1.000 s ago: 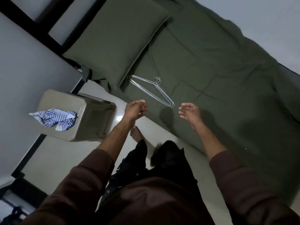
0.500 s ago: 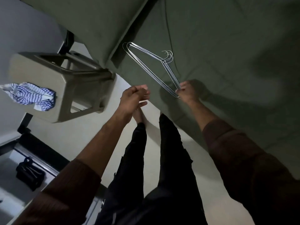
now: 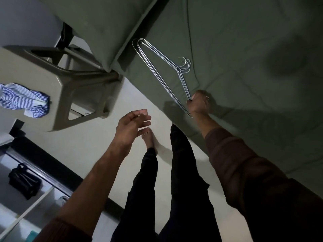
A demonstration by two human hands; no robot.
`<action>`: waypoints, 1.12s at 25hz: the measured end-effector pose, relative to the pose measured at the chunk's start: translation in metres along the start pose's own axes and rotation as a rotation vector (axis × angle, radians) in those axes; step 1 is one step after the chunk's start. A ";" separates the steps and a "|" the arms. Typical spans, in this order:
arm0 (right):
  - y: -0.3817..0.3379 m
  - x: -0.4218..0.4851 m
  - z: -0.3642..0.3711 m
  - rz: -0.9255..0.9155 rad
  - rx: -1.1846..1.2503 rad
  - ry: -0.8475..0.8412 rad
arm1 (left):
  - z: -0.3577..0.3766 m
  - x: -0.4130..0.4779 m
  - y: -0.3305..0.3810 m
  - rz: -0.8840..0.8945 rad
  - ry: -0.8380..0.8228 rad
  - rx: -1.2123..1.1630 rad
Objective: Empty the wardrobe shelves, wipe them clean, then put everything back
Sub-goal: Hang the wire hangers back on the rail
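Your right hand (image 3: pixel 198 103) has its grip clamped on one corner of the bundle of thin silver wire hangers (image 3: pixel 163 74) lying on the dark green bed (image 3: pixel 244 49), while your left hand (image 3: pixel 131 127) hangs loosely apart nearby.

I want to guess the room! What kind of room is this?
Most likely a bedroom: a bed with a green pillow, wire hangers in the right hand, and open wardrobe shelves.

dim indoor light | soft shadows on bed (image 3: pixel 244 49) | wide-angle edge warp | slight blur
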State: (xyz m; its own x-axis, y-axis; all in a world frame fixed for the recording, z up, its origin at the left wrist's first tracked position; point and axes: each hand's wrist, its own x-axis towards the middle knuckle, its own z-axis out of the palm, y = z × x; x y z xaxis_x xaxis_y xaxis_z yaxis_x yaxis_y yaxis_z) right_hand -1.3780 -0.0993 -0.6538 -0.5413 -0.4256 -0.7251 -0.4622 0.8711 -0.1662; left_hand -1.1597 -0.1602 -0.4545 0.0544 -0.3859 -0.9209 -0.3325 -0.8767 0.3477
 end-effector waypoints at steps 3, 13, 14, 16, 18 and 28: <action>-0.009 -0.008 -0.002 -0.029 -0.066 -0.001 | -0.005 0.000 0.000 0.022 0.015 -0.013; -0.022 -0.082 -0.069 -0.112 0.516 -0.096 | 0.000 -0.036 0.015 0.091 -0.025 -0.059; -0.027 -0.092 -0.084 -0.168 0.478 -0.060 | -0.002 -0.046 0.018 0.107 -0.021 -0.076; -0.040 -0.118 -0.112 -0.243 0.356 -0.010 | -0.006 -0.063 0.022 0.124 -0.020 -0.109; -0.058 -0.147 -0.137 -0.296 0.291 -0.015 | -0.012 -0.081 0.024 0.132 -0.015 -0.147; -0.159 -0.313 -0.172 -0.686 0.211 -0.115 | -0.098 -0.141 0.029 0.045 -0.160 -0.266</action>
State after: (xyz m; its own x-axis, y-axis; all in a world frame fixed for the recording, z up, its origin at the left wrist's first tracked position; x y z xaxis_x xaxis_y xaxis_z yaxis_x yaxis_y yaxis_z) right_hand -1.2563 -0.1472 -0.2856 -0.0952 -0.8749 -0.4749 -0.5193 0.4507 -0.7261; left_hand -1.0852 -0.1599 -0.2977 -0.1103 -0.3948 -0.9121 -0.0718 -0.9121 0.4035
